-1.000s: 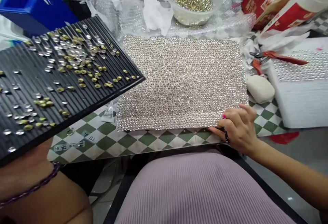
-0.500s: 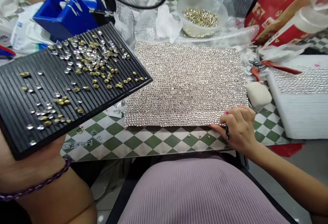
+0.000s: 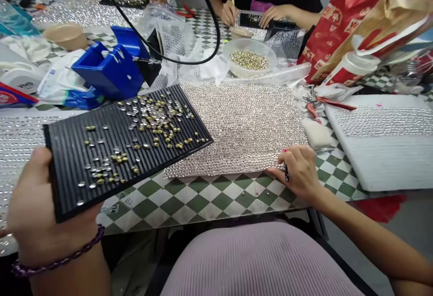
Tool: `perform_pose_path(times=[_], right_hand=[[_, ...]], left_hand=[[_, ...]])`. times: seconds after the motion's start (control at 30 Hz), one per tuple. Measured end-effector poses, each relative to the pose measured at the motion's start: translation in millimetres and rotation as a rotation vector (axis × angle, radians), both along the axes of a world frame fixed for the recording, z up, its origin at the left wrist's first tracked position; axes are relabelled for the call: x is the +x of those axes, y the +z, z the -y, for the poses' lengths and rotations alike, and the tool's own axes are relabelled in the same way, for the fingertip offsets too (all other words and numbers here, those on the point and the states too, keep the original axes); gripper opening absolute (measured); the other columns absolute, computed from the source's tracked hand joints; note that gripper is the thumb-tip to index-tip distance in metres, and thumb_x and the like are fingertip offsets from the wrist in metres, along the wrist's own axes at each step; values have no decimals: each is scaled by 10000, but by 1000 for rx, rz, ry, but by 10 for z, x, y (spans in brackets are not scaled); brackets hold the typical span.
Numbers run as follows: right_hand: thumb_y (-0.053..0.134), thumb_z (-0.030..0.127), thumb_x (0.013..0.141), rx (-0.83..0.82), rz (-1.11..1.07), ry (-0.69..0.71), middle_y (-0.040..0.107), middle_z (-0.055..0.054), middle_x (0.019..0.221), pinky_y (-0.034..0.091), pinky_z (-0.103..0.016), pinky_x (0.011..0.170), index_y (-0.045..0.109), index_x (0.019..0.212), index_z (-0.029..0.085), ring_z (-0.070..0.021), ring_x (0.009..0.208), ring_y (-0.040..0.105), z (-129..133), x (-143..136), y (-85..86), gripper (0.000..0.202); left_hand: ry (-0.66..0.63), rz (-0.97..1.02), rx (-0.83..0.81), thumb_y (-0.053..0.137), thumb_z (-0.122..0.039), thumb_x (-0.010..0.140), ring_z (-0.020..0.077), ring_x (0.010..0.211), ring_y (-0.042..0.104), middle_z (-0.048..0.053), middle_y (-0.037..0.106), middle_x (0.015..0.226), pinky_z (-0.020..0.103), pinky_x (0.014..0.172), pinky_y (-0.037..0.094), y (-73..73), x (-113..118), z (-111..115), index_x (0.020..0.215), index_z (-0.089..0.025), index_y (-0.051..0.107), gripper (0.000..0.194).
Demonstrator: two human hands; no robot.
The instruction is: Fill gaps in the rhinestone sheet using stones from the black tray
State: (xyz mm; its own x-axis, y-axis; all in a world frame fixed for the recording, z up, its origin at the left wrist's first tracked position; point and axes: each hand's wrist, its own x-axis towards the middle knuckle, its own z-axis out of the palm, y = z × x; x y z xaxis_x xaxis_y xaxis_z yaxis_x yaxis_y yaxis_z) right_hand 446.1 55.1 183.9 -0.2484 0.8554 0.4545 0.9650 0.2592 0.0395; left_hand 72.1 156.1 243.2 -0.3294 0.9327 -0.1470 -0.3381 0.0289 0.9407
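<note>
My left hand grips a black ribbed tray by its left end, thumb on the rim, and holds it tilted above the table. Loose clear and gold-backed rhinestones lie scattered on its ridges. The tray's right corner overlaps a sheet densely covered in rhinestones lying flat on the table. At that sheet's near right corner, my right hand is closed around a short dark speckled pen-like tool. Its thumb touches the sheet's edge. The fingers partly hide the tool.
Behind the sheet stands a bowl of rhinestones. A blue box is at back left; pliers, a whitish lump and a partly studded white sheet are at right. A black cable loops overhead. Two people work across the table.
The view has lifted, bringing in more of the far table and people. Relative to the studded sheet, the tray has come right and nearer. My right hand keeps its place at the corner.
</note>
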Motion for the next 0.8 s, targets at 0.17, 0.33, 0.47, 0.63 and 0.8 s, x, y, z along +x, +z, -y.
perform_pose_path(times=[0.17, 0.33, 0.47, 0.63, 0.8], right_hand=[[548, 487, 846, 4, -15, -26, 518, -34, 817, 315, -327, 801, 450, 810, 190, -186, 860, 429, -49, -6, -36, 315], [587, 524, 803, -100, -62, 30, 525, -43, 851, 351, -327, 791, 457, 833, 187, -191, 868, 443, -74, 69, 62, 362], [565, 492, 832, -256, -258, 171, 550, -52, 919, 410, -310, 822, 483, 923, 182, -178, 921, 479, -102, 382, 311, 333], [449, 386, 917, -185, -201, -9, 608, -40, 929, 427, -319, 814, 544, 945, 190, -183, 919, 529, -240, 977, 416, 220], [397, 340, 939, -268, -13, -56, 620, -39, 1090, 446, -348, 864, 569, 1031, 186, -200, 1021, 558, -337, 1304, 243, 249]], left_hand=[[105, 21, -276, 347, -291, 910, 58, 1220, 478, -74, 714, 888, 108, 962, 434, 171, 292, 10, 880, -218, 649, 312], [-41, 39, -334, 379, -268, 909, 139, 1060, 612, -25, 700, 708, 215, 928, 522, 215, 529, -32, 820, -187, 653, 299], [-153, 79, -313, 408, -292, 900, 199, 1000, 643, 32, 707, 783, 307, 924, 541, 215, 696, -154, 869, -155, 651, 280], [-155, 85, -182, 393, -271, 904, 190, 975, 648, 31, 698, 755, 301, 926, 535, 279, 883, -391, 871, -140, 644, 285], [-175, 135, -149, 336, -226, 934, 137, 853, 663, 16, 675, 685, 261, 890, 541, 290, 1112, -689, 861, -121, 626, 316]])
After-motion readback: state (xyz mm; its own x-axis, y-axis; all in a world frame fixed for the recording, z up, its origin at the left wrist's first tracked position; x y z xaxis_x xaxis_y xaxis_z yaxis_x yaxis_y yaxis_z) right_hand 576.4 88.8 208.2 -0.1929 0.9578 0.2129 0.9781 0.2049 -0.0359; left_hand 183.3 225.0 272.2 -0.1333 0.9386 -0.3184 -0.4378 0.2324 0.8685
